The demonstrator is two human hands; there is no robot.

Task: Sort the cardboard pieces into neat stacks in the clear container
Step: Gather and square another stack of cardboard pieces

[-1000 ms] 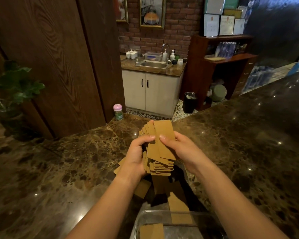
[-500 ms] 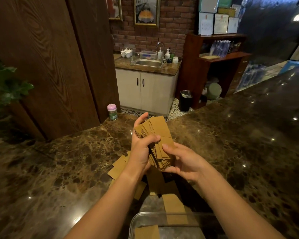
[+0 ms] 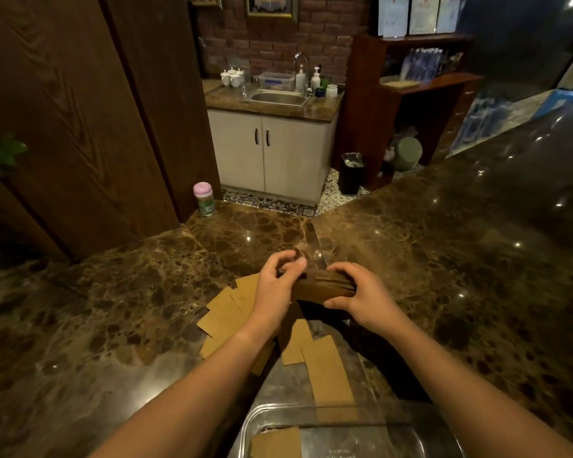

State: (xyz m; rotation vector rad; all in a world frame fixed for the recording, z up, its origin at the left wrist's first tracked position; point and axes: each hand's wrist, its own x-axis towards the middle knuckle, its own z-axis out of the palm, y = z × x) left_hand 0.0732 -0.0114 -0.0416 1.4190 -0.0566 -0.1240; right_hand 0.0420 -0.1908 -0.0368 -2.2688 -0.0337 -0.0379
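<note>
A thick stack of brown cardboard pieces (image 3: 325, 285) lies edge-on between both hands, just above the marble counter. My left hand (image 3: 275, 289) grips its left end and my right hand (image 3: 361, 292) wraps its right end. Several loose cardboard pieces (image 3: 225, 319) lie spread on the counter under my left forearm, and more (image 3: 328, 371) lie between my arms. The clear container (image 3: 351, 421) sits at the bottom edge, with one cardboard piece (image 3: 275, 444) inside at its left.
The dark marble counter (image 3: 129, 309) spreads around the work spot. A small pink-lidded jar (image 3: 204, 198) stands at its far edge by a wooden wall panel. Beyond are a sink cabinet (image 3: 272, 153), a black bin (image 3: 352, 173) and wooden shelves.
The stack, held up fanned and upright before, has been squared and lowered flat toward the counter. Both hands moved down with it, and the view tilted downward.
</note>
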